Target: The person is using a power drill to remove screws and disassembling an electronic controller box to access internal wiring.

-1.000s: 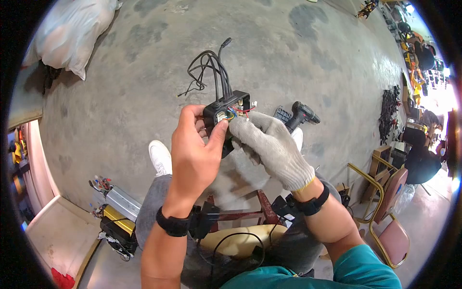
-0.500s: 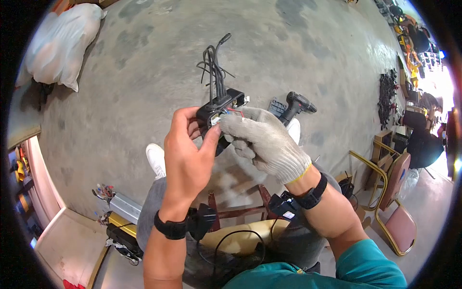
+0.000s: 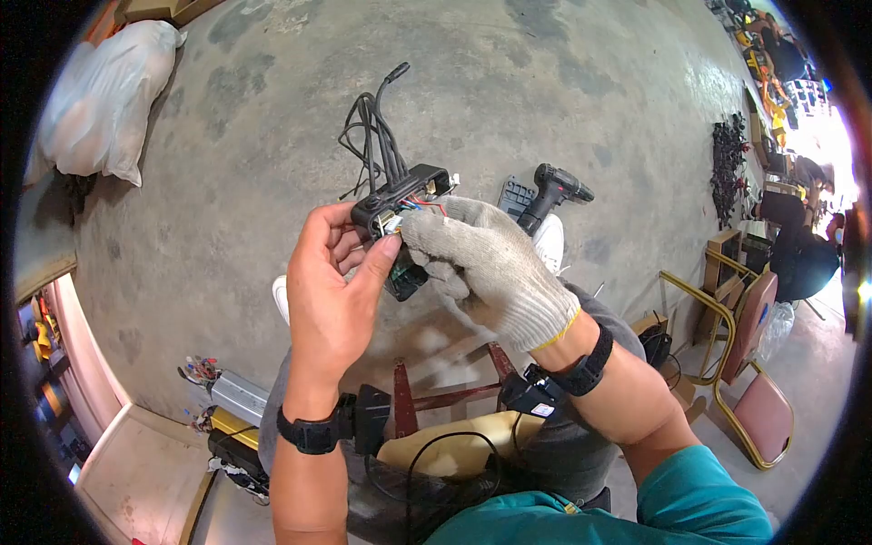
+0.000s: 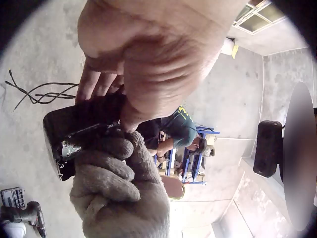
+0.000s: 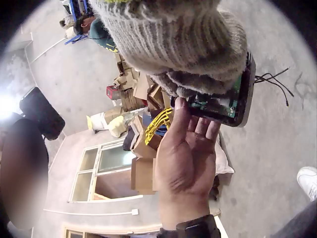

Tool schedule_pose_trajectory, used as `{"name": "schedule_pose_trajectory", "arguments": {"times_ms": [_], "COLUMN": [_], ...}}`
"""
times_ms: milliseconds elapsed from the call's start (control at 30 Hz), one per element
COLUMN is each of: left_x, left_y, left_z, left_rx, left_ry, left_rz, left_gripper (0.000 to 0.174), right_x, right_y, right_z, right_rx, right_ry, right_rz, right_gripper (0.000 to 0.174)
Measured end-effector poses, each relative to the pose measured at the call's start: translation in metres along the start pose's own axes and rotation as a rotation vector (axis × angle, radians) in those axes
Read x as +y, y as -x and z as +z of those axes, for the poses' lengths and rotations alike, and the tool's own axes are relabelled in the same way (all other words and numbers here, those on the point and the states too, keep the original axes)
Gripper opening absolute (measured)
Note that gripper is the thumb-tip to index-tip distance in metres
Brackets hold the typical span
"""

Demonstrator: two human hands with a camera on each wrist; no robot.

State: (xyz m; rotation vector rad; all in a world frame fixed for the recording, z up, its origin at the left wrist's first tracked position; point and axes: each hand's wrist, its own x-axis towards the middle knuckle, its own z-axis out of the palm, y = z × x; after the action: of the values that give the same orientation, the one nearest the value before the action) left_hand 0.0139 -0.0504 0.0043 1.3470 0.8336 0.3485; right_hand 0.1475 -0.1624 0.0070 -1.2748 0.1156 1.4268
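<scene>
Two hands meet at a black housing (image 3: pixel 398 193) held above the floor (image 3: pixel 263 163): the bare left hand (image 3: pixel 329 304) grips its end, the gloved right hand (image 3: pixel 486 263) pinches its coloured wires (image 3: pixel 420 202)

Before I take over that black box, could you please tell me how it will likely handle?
The black box probably feels stiff, as its walls look like moulded plastic. Its black cables would likely flex and swing, since they rise in loose loops. The thin coloured wires at its open side look fragile, and might snag or pull loose.
</scene>
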Motion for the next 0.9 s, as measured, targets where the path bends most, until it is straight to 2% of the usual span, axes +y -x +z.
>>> {"name": "schedule_pose_trajectory", "arguments": {"times_ms": [433,533,633,700,900], "left_x": [0.002,0.002,0.001,0.001,-0.001], "left_y": [0.002,0.002,0.002,0.002,0.003], "left_z": [0.003,0.004,0.004,0.004,0.005], "left_rx": [0.018,0.024,0.026,0.028,0.056], "left_ry": [-0.100,-0.101,-0.102,-0.096,-0.119], "left_rz": [0.043,0.062,0.064,0.061,0.069], "left_gripper": [0.030,0.029,0.028,0.028,0.028], "right_x": [0.001,0.000,-0.001,0.005,0.009], "right_y": [0.002,0.003,0.004,0.002,0.001], "right_z": [0.003,0.006,0.006,0.002,0.004], "right_rx": [0.021,-0.002,0.004,-0.015,-0.017], "right_ry": [0.017,-0.091,-0.072,-0.021,-0.080], "right_rz": [-0.018,0.000,-0.012,-0.073,-0.079], "right_gripper": [0.025,0.018,0.018,0.029,0.027]}}
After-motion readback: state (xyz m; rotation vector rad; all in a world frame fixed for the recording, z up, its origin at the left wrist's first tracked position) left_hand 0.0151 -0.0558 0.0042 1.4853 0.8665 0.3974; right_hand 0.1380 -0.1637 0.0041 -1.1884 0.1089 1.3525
